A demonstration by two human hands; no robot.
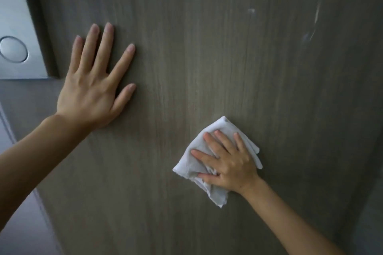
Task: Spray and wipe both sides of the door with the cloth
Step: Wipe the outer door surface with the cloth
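Our right hand [230, 163] presses the crumpled white cloth [199, 163] flat-fingered against the grey-brown woodgrain door [207, 47]. Our left hand [93, 87] rests splayed, holding nothing. A white fixture [14, 47] shows past the door's edge.

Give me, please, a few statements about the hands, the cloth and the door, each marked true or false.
1. The right hand presses a white cloth against the door. True.
2. The left hand holds a spray bottle. False: it rests flat on the door, fingers spread, holding nothing.
3. The cloth is crumpled, not neatly folded. True.
4. The door is glossy white. False: it is grey-brown wood grain.
5. The left hand is higher on the door than the right. True.
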